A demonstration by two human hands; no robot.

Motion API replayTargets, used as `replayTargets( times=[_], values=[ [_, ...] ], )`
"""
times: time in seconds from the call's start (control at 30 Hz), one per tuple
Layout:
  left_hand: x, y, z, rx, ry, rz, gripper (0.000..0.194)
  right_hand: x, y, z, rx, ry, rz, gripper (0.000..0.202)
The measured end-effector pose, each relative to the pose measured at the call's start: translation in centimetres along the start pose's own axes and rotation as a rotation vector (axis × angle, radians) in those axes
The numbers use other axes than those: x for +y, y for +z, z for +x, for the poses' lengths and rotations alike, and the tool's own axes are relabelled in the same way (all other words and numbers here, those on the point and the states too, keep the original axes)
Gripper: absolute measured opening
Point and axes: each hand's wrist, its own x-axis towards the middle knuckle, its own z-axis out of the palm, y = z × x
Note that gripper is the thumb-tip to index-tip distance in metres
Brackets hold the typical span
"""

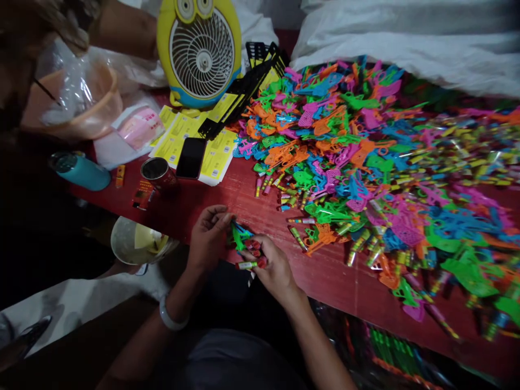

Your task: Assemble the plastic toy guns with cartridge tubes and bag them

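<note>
In front of my lap, over the near edge of the red table (pixel 252 189), my two hands meet at a small bunch of things. My right hand (pixel 278 271) is closed round several small tubes (pixel 246 265) with red ends and yellow-green labels. Green and blue plastic toy pieces (pixel 240 234) stick up between the hands. The fingertips of my left hand (pixel 208 235) are pinched at the left side of these pieces; its palm is partly hidden. A big heap of bright plastic toys (pixel 317 130), shaped like small guns and rackets, lies beyond, with loose tubes (pixel 298 238) at its edge.
A yellow fan (pixel 199 54) stands at the back beside yellow printed cards (pixel 221 157), a phone (pixel 190 157) and an open can (pixel 156 173). Farther left are a blue bottle (pixel 83 170) and an orange basin (pixel 81 116). Another person's arm (pixel 125 30) reaches in; below hangs a bucket (pixel 136 241).
</note>
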Motion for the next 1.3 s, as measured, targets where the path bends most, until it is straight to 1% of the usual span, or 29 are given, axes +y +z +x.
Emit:
replayTargets(
  times=[0.07, 0.17, 0.3, 0.4, 0.5, 0.67, 0.83, 0.93, 0.97, 1.03, 1.1, 1.2, 1.3],
  values=[
    [0.2, 0.2, 0.2, -0.028, -0.088, -0.064, 0.04, -0.4, 0.2, 0.1, 0.008, 0.074, 0.048, 0.011],
    [0.3, 0.3, 0.2, -0.067, -0.154, -0.114, 0.045, -1.0, 0.4, 0.2, 0.043, 0.186, 0.145, 0.021],
    [0.3, 0.4, -0.2, -0.093, -0.193, -0.128, 0.048, -1.3, 0.9, 0.1, 0.077, 0.281, 0.304, 0.03],
    [0.3, 0.4, -0.5, -0.085, -0.177, -0.121, 0.043, -1.3, 1.2, 0.0, 0.085, 0.298, 0.394, 0.032],
    [0.3, 0.6, -0.6, -0.07, -0.138, -0.094, 0.036, -1.3, 1.2, -0.1, 0.08, 0.294, 0.414, 0.03],
    [0.5, 1.2, -1.1, -0.014, -0.161, -0.116, 0.037, -1.3, 1.2, -0.2, 0.098, 0.249, 0.328, 0.023],
    [0.2, 1.8, -1.9, 0.062, -0.165, -0.198, 0.034, -0.2, 1.8, -0.8, 0.154, 0.099, 0.169, 0.012],
    [0.0, 2.1, -2.3, 0.103, -0.148, -0.233, 0.032, 0.2, 1.9, -1.0, 0.157, -0.027, 0.067, 0.012],
    [-0.1, 2.1, -2.3, 0.113, -0.13, -0.214, 0.03, 0.2, 1.8, -1.0, 0.15, -0.07, 0.039, 0.013],
    [-0.1, 2.0, -2.5, 0.129, -0.065, -0.108, 0.026, 0.0, 1.5, -1.0, 0.128, -0.146, -0.004, 0.019],
    [-0.2, 1.8, -2.7, 0.14, 0.053, 0.038, 0.022, -0.3, 1.2, -0.9, 0.108, -0.185, -0.032, 0.024],
    [-0.7, 1.3, -2.9, 0.145, 0.255, 0.201, 0.014, -0.6, 1.1, -1.0, 0.081, -0.164, -0.048, 0.021],
    [-1.5, 0.4, -2.7, 0.106, 0.439, 0.356, 0.008, -0.6, 1.1, -1.3, 0.05, -0.098, -0.031, 0.013]
  ],
)
